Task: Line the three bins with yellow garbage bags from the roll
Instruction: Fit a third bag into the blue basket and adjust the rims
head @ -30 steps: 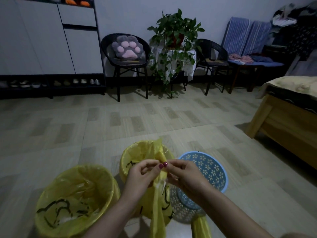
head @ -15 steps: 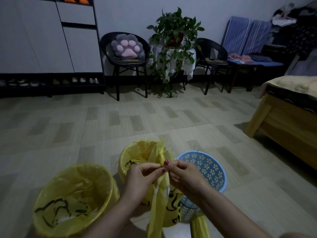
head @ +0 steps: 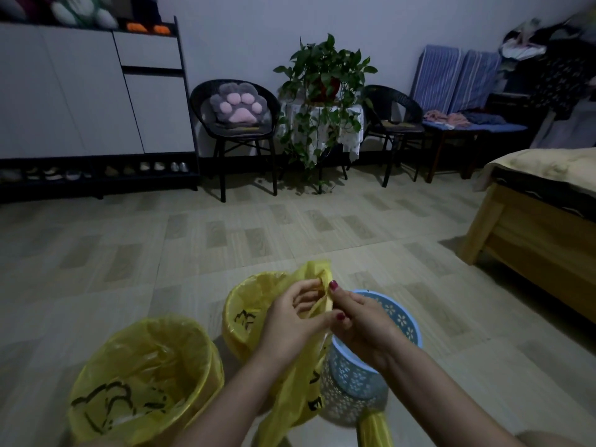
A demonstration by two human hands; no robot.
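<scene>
Pinching the top edge of a loose bag (head: pixel 295 391), both hands meet at chest height above the bins: left hand (head: pixel 295 321) with fingers curled onto the film from the left, right hand (head: pixel 361 321) with thumb and forefinger nipped onto the same edge from the right, fingertips almost touching. Bag's long axis runs near vertical, mouth end up at the fingers, closed end hanging down between the forearms. Mouth looks unopened, the layers apparently stuck flat, though dim light makes this uncertain. Target is the blue bin (head: pixel 371 359), unlined, standing directly below and slightly right of the pinch, so the right hand is nearer its rim. Middle bin (head: pixel 248 317) and left bin (head: pixel 145 375) already carry yellow liners folded over their rims. Remaining roll (head: pixel 375 430) shows at the bottom edge, just right of the hanging bag. Judgement: next move needs the two layers slid apart sideways, then the opened mouth lowered onto the blue rim.
</scene>
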